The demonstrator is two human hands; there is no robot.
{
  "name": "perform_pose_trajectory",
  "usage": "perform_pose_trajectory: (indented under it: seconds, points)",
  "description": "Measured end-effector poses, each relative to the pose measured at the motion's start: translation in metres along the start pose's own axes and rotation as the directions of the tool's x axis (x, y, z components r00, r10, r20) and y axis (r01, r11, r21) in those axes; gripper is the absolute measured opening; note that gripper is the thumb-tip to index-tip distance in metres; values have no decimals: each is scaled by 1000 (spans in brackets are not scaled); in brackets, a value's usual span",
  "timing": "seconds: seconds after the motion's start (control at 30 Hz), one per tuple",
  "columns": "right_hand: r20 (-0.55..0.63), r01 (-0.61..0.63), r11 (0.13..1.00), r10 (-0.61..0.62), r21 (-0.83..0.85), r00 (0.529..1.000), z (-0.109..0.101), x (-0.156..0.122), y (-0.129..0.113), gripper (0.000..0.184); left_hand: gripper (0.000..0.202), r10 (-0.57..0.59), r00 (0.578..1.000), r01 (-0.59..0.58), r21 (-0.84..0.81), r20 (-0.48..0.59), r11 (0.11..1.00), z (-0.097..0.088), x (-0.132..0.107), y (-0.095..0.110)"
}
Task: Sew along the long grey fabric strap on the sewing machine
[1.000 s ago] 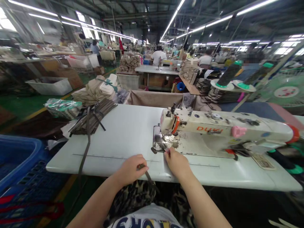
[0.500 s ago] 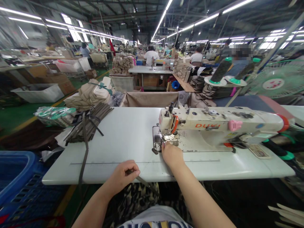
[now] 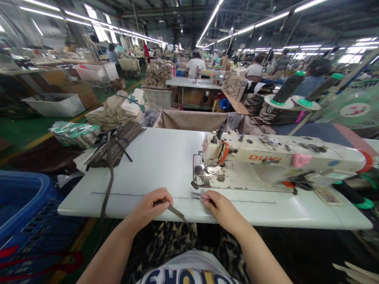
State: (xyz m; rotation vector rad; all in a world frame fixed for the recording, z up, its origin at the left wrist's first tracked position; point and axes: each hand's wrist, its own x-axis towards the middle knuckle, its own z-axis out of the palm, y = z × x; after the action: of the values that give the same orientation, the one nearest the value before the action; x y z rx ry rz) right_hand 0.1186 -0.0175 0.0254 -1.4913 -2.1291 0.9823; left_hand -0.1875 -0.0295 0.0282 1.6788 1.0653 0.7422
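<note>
My left hand [image 3: 151, 208] is closed around a dark grey strap [image 3: 177, 214] at the near edge of the white sewing table [image 3: 160, 165]; the strap hangs down over my lap. My right hand [image 3: 223, 209] is closed on small thread snips with a pink handle [image 3: 199, 196], their tips pointing left on the table. The cream sewing machine [image 3: 266, 157] stands just beyond my right hand, its needle plate [image 3: 207, 175] bare. A tied bundle of the same dark straps [image 3: 117, 146] lies at the table's far left, one strap trailing off the front edge.
A blue plastic crate [image 3: 20, 205] stands low at the left. Stacks of beige cut pieces [image 3: 121, 110] and a plastic-wrapped pack [image 3: 74, 134] lie beyond the bundle. Thread cones [image 3: 287, 90] and a fan [image 3: 352, 110] are at the right. Other people work at tables further back.
My right hand has drawn back from the needle area to the table's near edge, now with the snips. My left hand has stayed on the strap and shifted little.
</note>
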Motion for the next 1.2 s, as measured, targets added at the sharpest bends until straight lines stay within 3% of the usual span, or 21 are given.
perform_pose_trajectory:
  seconds: [0.1, 0.23, 0.4, 0.5, 0.57, 0.6, 0.67, 0.73, 0.77, 0.87, 0.93, 1.07, 1.2]
  points:
    - [-51, -44, 984, 53, 173, 997, 12, -13, 2, 31, 24, 39, 999, -38, -51, 20, 998, 2, 4, 10]
    - [-20, -86, 920, 102, 383, 995, 28, -24, -9, 60, 27, 117, 989, -110, -81, 88, 991, 9, 12, 25]
    - [140, -104, 824, 30, 558, 990, 32, -31, -32, 53, 31, 153, 977, -150, -37, 147, 988, 20, 17, 35]
    - [181, -131, 792, 26, 597, 983, 32, -31, -33, 55, 27, 164, 986, -162, 78, -17, 984, 24, 11, 38]
    - [163, -136, 782, 44, 609, 986, 33, -31, -30, 56, 28, 111, 981, -88, 143, -158, 986, 24, 4, 39]
    - [153, -136, 778, 52, 614, 987, 34, -31, -29, 56, 34, 41, 987, -21, 126, -155, 992, 24, -1, 38]
    - [141, -138, 770, 63, 623, 988, 34, -32, -27, 55, 53, -156, 986, 156, 2, 52, 988, 26, -10, 36]
    - [147, -143, 762, 63, 631, 987, 34, -33, -29, 55, 65, -278, 921, 323, -134, 274, 937, 33, -17, 32]
    - [158, -147, 759, 59, 634, 986, 34, -34, -31, 55, 64, -295, 909, 363, -214, 293, 907, 38, -18, 31]
    - [190, -154, 757, 40, 635, 981, 36, -37, -38, 53, 61, -309, 949, 294, -550, 68, 782, 55, -16, 31]
    - [199, -154, 765, 34, 625, 979, 39, -37, -42, 51, 60, -338, 938, 191, -702, -75, 686, 61, -10, 35]
    - [141, -123, 802, 48, 584, 989, 39, -37, -42, 44, 46, -360, 912, 115, -719, -197, 685, 57, -1, 41]
    - [-26, -16, 894, 31, 448, 999, 32, -40, -37, 44, 44, -350, 914, 115, -697, -205, 708, 50, 0, 38]
